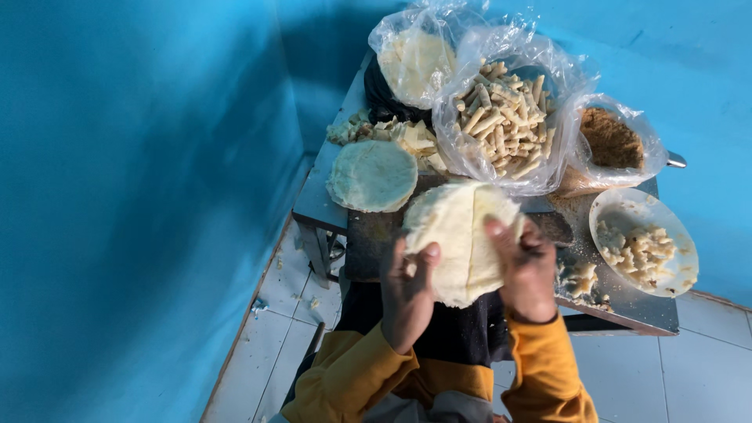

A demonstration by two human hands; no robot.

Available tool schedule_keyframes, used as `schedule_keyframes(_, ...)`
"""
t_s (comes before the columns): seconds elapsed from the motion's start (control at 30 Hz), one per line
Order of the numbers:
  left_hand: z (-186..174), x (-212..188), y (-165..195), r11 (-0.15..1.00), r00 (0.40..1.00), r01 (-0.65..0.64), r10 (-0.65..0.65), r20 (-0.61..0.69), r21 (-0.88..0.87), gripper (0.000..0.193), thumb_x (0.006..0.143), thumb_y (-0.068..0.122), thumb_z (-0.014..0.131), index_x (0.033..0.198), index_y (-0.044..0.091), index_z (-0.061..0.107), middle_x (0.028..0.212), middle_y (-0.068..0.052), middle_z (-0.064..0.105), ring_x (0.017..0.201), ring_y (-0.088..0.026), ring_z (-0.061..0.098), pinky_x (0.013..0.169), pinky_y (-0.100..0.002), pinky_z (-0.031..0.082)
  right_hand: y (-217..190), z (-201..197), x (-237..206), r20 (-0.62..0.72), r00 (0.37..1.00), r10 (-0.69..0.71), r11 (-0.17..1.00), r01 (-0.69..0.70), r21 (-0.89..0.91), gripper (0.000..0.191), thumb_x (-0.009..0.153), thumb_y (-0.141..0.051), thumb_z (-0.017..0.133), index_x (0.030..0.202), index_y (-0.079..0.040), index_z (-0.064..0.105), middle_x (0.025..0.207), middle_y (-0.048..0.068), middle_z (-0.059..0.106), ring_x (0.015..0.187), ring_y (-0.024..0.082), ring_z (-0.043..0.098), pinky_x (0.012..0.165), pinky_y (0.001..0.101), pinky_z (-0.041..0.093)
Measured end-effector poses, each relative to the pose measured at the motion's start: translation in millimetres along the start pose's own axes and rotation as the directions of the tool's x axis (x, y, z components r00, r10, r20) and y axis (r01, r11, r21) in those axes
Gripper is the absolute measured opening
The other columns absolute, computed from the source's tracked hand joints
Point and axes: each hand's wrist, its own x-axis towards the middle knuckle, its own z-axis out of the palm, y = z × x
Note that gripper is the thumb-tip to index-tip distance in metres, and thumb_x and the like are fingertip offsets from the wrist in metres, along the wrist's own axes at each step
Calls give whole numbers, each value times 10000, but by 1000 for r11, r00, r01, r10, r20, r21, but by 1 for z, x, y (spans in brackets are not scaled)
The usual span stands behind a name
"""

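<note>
Both hands hold one pale wrapper [458, 239] at centre frame, above the table [317, 200] edge: left hand [407, 294] pinches its lower left rim, thumb on top; right hand [526, 270] grips the right side, thumb pressed on the sheet. Peeling looks best done slowly, thumbs near the rim, so the thin sheet does not tear. Another wrapper [372, 175] lies flat at upper left of it. Bagged rolls [505, 117] sit at top centre, a plate [644, 207] at right
</note>
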Motion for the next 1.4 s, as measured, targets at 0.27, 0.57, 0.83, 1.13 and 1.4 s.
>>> schedule_keyframes(0.27, -45, 17, -20, 880, 941, -294, 199, -274, -372, 217, 1135, 87, 776, 1033, 20, 596, 1037, -92, 649, 956, -182, 610, 914, -342, 499, -8, -74, 19, 55, 990, 132, 932, -143, 334, 258, 1004, -310, 697, 1096, -77, 634, 1058, 90, 706, 962, 246, 731, 885, 439, 638)
schedule_keyframes(0.57, -83, 35, 88, 813, 862, -472, 346, -369, -341, 471, 1025, 271, 688, 1405, 46, 526, 1389, -125, 623, 1267, -270, 648, 1083, -462, 570, -20, -71, 48, 193, 926, 323, 924, -353, 148, 259, 1039, -167, 644, 1237, 0, 650, 1002, 90, 690, 749, 158, 655, 615, 284, 543)
schedule_keyframes(0.83, -77, 32, 87, 810, 871, -464, 343, -352, -359, 429, 1081, 256, 679, 1401, 2, 548, 1403, -148, 629, 1289, -264, 643, 1113, -452, 558, 37, -28, 74, 452, 889, 76, 866, 166, -472, 253, 1084, -170, 507, 1203, 0, 652, 935, 113, 664, 582, 146, 613, 471, 282, 531)
schedule_keyframes(1.13, -67, 34, 76, 835, 902, -390, 263, -341, -388, 475, 1038, 240, 681, 1429, 16, 531, 1394, -110, 623, 1282, -214, 628, 1103, -399, 537, 35, -22, 75, 239, 799, 552, 811, -448, -376, 399, 992, -149, 571, 1349, -2, 471, 616, 47, 567, 362, 122, 476, 318, 301, 443)
schedule_keyframes(1.4, -62, 37, 76, 873, 923, -328, 216, -317, -361, 522, 1017, 220, 715, 1458, 7, 533, 1347, -107, 640, 1240, -198, 631, 1091, -378, 521, 4, -32, 74, 240, 918, 316, 564, 22, -825, 326, 990, -189, 618, 1297, -99, 554, 795, 142, 665, 506, 179, 598, 416, 322, 532)
